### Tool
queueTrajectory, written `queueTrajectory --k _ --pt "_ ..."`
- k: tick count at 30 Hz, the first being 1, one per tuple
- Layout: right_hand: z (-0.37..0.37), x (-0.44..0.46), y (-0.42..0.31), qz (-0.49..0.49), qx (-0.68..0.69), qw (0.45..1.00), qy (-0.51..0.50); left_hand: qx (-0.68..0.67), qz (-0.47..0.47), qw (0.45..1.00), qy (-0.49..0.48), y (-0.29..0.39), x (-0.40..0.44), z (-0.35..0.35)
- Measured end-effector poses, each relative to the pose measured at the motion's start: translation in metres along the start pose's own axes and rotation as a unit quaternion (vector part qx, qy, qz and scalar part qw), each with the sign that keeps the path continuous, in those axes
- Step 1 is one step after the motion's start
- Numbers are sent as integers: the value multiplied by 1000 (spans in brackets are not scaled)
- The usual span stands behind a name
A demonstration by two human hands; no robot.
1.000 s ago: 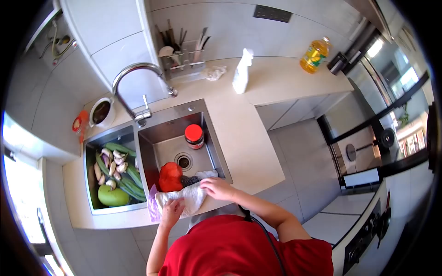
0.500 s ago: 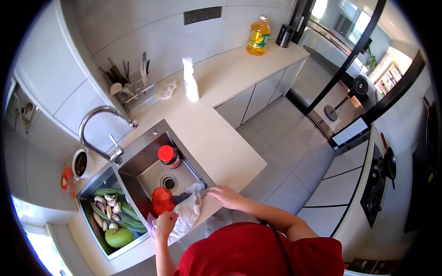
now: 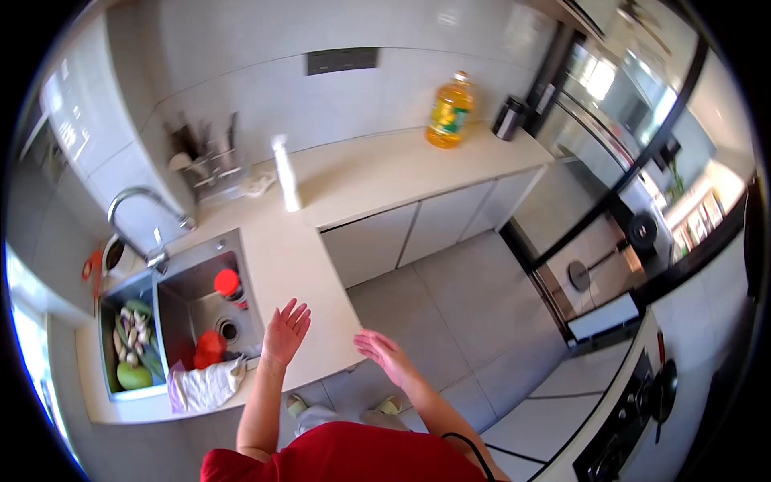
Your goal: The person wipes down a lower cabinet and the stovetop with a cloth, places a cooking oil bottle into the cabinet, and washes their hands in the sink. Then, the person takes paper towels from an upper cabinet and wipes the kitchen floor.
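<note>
My left hand [image 3: 287, 332] is raised over the counter's front edge, just right of the sink. Its fingers are stretched out and it holds nothing. To its right, my right hand [image 3: 384, 356] hovers past the counter's corner, also open and without anything in it. Nearest on the left, a white cloth [image 3: 210, 386] drapes over the sink's front rim. Inside the metal sink [image 3: 191, 301] are a red object [image 3: 210, 349] of unclear kind, by the drain, and a red-lidded jar [image 3: 230, 287]. Garlic and green vegetables [image 3: 133, 341] fill the left basin.
A white spray bottle [image 3: 286, 175], a large oil bottle [image 3: 450, 112] and a dark canister [image 3: 509, 118] stand along the counter. The faucet [image 3: 143, 197] arches over the sink. A gas stove [image 3: 622, 434] with a pan [image 3: 663, 391] is at right, and a glass door frame stands beyond.
My left hand has left the cloth area at the sink and risen to the right, fingers now spread. My right hand has come off the counter's edge. The view has swung right.
</note>
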State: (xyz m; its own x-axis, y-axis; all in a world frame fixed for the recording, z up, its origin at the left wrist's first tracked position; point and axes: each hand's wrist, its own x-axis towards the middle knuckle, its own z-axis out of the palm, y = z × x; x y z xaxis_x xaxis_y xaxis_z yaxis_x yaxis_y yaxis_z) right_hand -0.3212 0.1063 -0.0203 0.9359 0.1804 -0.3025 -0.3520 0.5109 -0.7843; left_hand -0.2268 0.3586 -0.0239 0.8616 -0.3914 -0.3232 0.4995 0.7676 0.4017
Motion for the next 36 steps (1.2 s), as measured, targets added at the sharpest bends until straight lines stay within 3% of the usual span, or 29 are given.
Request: queueTrajectory --k 5,10,19,21,25,36 --pt "-64 16 -76 -71 199 977 -19 -173 18 985 8 -68 69 65" --pt "-108 58 -165 -113 299 947 -20 -190 26 981 -29 -87 157 121" --pt "-195 169 -340 -178 240 954 -31 -208 36 971 -114 -88 350 250" --pt "-214 192 -374 -180 258 949 -13 -209 26 974 -86 -88 390 280" --pt "-246 238 -450 -203 235 951 10 -197 15 973 -119 -85 461 353" --pt "-333 374 -621 -236 230 943 -31 -122 32 985 -119 -100 645 491"
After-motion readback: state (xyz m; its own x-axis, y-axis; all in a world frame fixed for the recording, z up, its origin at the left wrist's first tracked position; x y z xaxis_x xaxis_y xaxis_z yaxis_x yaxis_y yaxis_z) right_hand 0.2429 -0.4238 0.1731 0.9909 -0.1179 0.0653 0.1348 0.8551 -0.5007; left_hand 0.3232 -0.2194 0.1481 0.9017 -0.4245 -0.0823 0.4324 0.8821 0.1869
